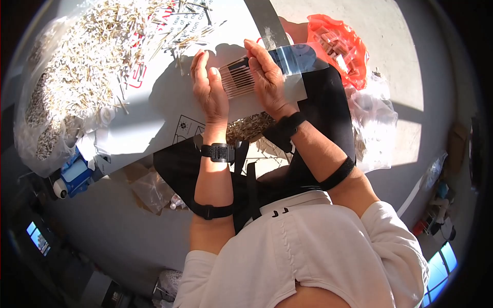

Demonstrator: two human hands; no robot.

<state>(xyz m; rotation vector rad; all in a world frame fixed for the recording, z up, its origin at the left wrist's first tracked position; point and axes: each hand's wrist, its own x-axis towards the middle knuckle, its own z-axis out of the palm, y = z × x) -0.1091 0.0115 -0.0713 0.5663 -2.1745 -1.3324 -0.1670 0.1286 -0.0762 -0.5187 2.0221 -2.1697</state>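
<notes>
A flat row of cotton swabs (pixel 237 81) lies side by side between my two hands, tips toward the palms. At their left ends is my left hand (pixel 209 95), cupped with its fingers raised and its thumb at the swabs. My right hand (pixel 268 81) closes around the right ends, its fingers bent. Together the hands hold the row from both sides, over the white printed tabletop sheet (pixel 179 110). Just beyond the right hand lies a clear plastic sleeve (pixel 297 59). Whether the swabs rest on the sheet I cannot tell.
A big heap of loose cotton swabs (pixel 90 69) spills from a clear bag at the left. To the right are a red plastic bag (pixel 339 49) of small packs and a clear bag (pixel 372 123). More swabs (pixel 249 127) lie near my lap. A blue-and-white pack (pixel 76 174) sits below the table's left edge.
</notes>
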